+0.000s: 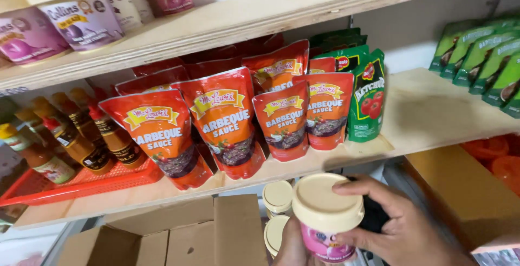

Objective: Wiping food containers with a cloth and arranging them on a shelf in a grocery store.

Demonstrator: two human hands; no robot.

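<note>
On the middle shelf, four orange sauce pouches stand in the front row, one green ketchup pouch at their right, and two hands below it.

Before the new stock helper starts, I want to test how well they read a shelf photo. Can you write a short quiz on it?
1. True or false: both hands hold the cream-lidded tub.
2. What holds the brown sauce bottles? A) orange tray B) carton C) bare shelf
3. What colour are the large pouches at the shelf's centre?

Key: 1 true: right hand beside it, left hand below. 2 A, orange tray. 3 orange.
</note>
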